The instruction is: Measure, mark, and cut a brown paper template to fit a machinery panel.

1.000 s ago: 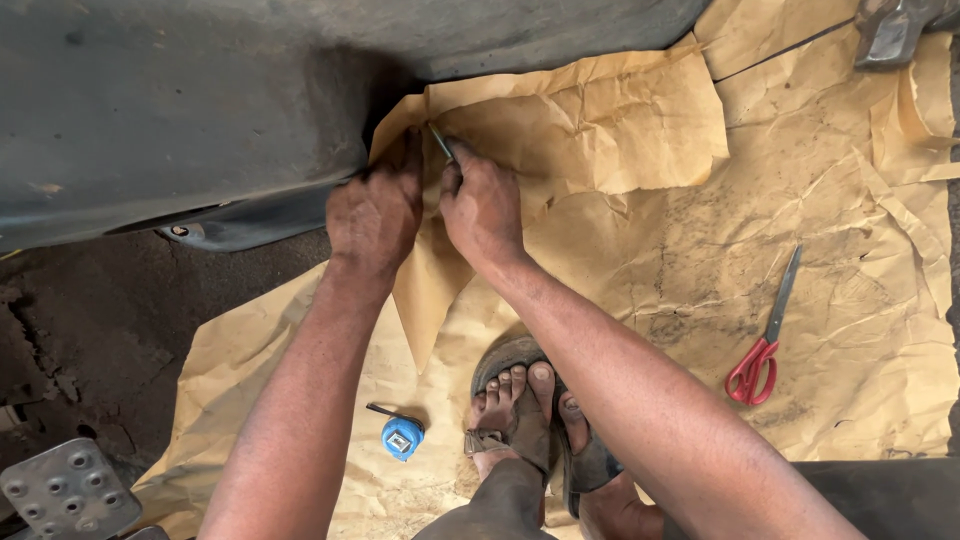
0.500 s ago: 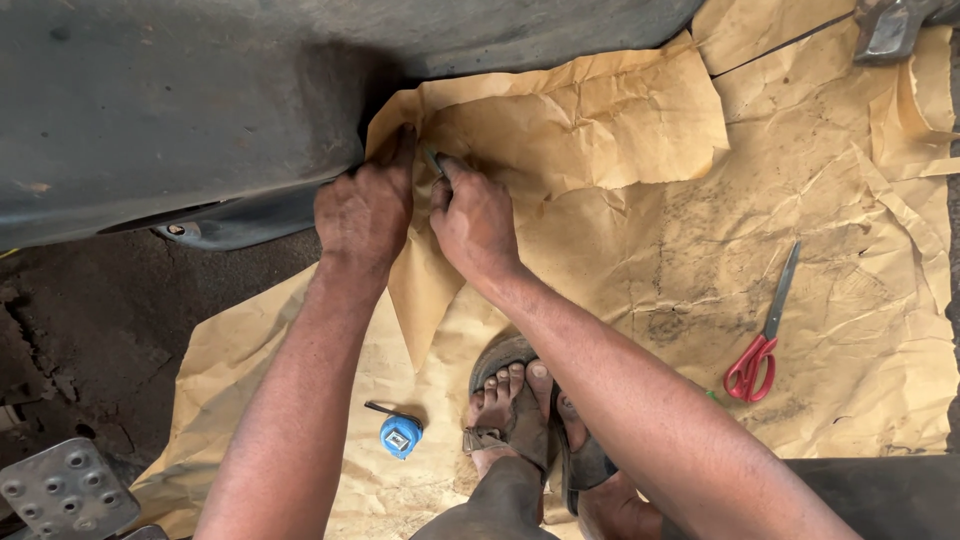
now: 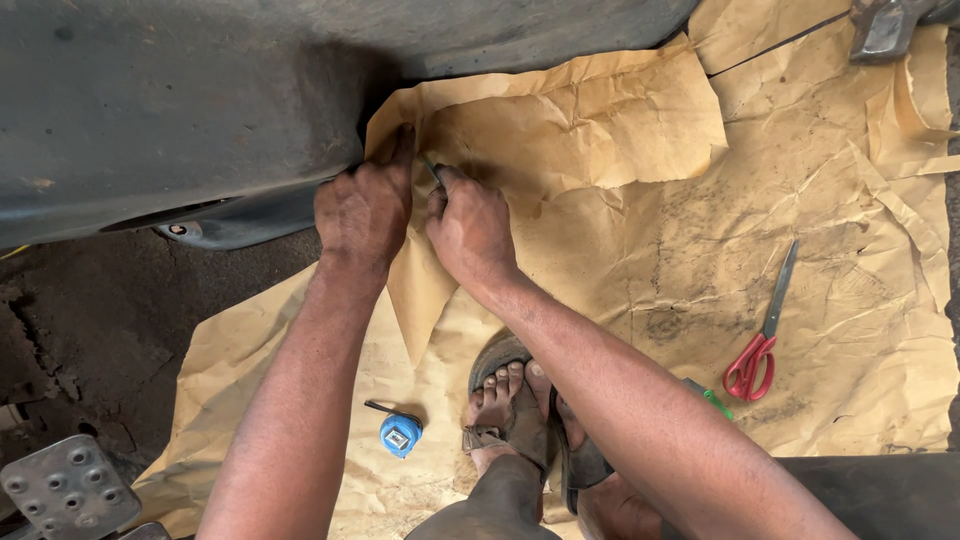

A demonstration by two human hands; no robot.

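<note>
My left hand [image 3: 365, 205] presses a folded sheet of brown paper [image 3: 560, 130] against the edge of a large grey body panel [image 3: 180, 100], its fingers laid flat on the paper. Beside it, almost touching, my right hand [image 3: 470, 225] is closed around a thin dark pen-like tool [image 3: 432, 168] whose tip rests on the paper near the panel's edge. The rest of the tool is hidden in the fist.
Crumpled brown paper [image 3: 700, 250] covers the ground. Red-handled scissors [image 3: 762, 330] lie at the right, a small blue tape measure [image 3: 399, 433] near my sandalled feet [image 3: 510, 400]. A green object [image 3: 712, 400] peeks from under my right forearm. A metal pedal [image 3: 65, 490] sits bottom left.
Both hands have shifted slightly along the paper's edge by the panel. The right hand's tool tip has moved a little downward and left on the paper.
</note>
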